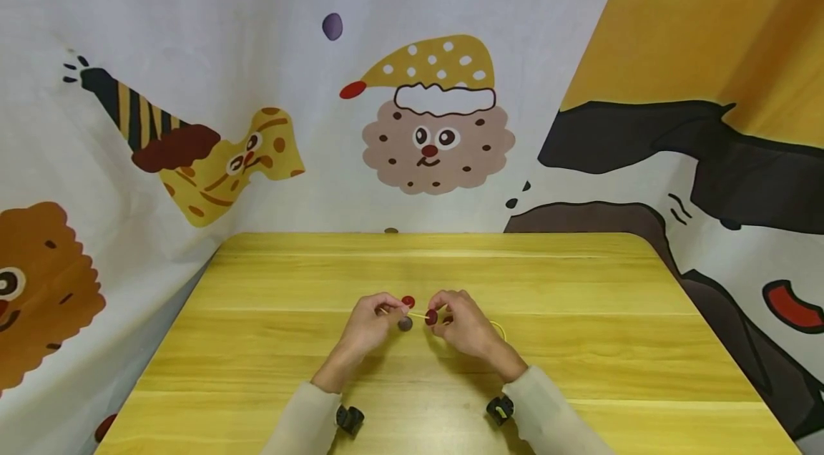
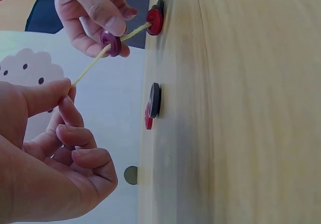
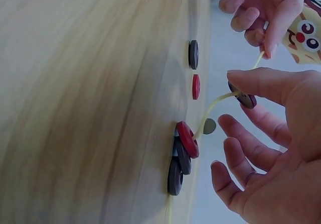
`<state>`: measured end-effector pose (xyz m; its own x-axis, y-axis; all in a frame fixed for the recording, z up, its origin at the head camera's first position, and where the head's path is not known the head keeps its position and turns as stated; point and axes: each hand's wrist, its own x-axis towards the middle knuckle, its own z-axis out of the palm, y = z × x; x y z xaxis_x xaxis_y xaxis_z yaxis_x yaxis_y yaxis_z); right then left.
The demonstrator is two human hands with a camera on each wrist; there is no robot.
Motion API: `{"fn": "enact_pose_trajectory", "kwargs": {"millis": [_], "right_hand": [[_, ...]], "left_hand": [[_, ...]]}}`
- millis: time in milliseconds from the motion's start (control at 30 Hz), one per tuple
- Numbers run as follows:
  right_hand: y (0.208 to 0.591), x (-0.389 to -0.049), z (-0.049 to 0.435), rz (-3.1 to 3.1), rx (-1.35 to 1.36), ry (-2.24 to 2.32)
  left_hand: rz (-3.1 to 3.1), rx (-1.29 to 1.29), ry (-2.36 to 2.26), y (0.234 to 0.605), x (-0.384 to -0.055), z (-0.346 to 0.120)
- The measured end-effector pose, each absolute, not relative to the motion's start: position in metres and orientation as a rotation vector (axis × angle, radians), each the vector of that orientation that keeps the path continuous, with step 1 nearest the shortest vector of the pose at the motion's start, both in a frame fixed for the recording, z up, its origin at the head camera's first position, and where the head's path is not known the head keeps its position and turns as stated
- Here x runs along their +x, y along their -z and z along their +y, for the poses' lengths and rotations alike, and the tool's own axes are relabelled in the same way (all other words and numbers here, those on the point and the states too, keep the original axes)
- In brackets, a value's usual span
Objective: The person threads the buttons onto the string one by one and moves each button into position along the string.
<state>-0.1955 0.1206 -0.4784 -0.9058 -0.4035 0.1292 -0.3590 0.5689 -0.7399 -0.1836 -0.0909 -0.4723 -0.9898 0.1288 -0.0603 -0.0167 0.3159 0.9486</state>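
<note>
A dark red button [image 2: 111,42] is threaded on a yellow string [image 2: 90,69]. My right hand [image 1: 465,325] pinches this button between thumb and finger. With thumb and forefinger my left hand [image 1: 371,326] pinches the string, which runs taut between the hands. Below the right hand, a red button [image 3: 187,139] and dark buttons [image 3: 175,177] sit together on the string, on the table. Between the hands, a loose red button [image 1: 408,302] and a loose dark button [image 1: 405,324] lie on the tabletop, apart from both hands.
The wood-grain table [image 1: 257,369] spreads out around the hands. Behind it hangs a white cloth [image 1: 290,33] printed with cartoon figures. A yellow string loop [image 1: 499,330] lies right of the right hand. Small black cameras [image 1: 350,420] are worn at the wrists.
</note>
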Motion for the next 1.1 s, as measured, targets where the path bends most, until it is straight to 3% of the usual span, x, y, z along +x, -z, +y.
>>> {"fn": "enact_pose_trajectory", "kwargs": {"millis": [1100], "right_hand": [[0.486, -0.201, 0.14, 2.764, -0.661, 1.119]], "left_hand": [[2.436, 0.088, -1.807, 0.47, -0.183, -0.092]]}}
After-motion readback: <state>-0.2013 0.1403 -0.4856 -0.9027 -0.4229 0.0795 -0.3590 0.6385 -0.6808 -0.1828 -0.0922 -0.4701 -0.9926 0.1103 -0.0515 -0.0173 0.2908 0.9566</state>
